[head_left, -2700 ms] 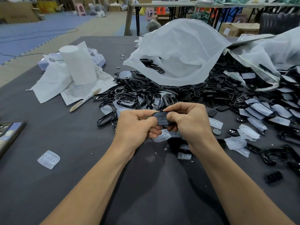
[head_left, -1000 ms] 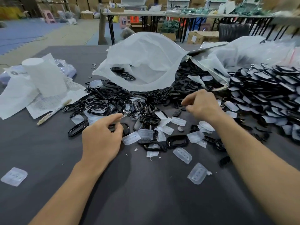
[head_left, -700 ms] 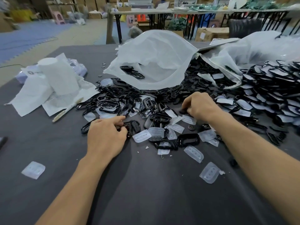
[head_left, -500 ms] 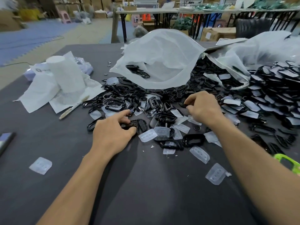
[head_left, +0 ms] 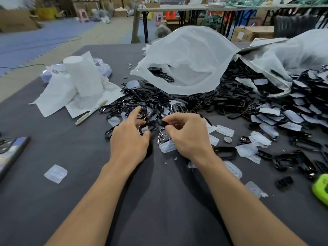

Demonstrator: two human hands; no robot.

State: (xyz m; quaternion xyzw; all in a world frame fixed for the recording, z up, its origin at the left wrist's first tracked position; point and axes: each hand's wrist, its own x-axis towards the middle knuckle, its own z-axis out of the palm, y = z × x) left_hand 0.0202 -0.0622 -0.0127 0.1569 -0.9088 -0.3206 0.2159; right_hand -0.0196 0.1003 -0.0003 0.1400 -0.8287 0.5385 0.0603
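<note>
Both my hands meet just above the dark table (head_left: 159, 201), in front of a heap of black plastic frames (head_left: 152, 103). My left hand (head_left: 130, 139) pinches a black oval frame (head_left: 148, 126) between thumb and fingers, with its index finger stretched forward. Close to its right, my right hand (head_left: 186, 137) pinches a small black insert piece (head_left: 162, 123) at its fingertips. The two parts are almost touching. Below them lie a clear plastic cover (head_left: 166, 147) and another part, partly hidden by my right hand.
A white bag (head_left: 188, 59) lies open behind the heap, holding a few frames. Stacked black parts with clear covers (head_left: 292, 114) fill the right. Paper roll and sheets (head_left: 83, 82), a pen (head_left: 90, 112), a phone (head_left: 10, 150), a green tool (head_left: 321, 189), and a coin (head_left: 227, 139) lie around.
Half a second ago both hands were reaching into the pile, apart. Each has picked up a black part and they have come together near the table's middle.
</note>
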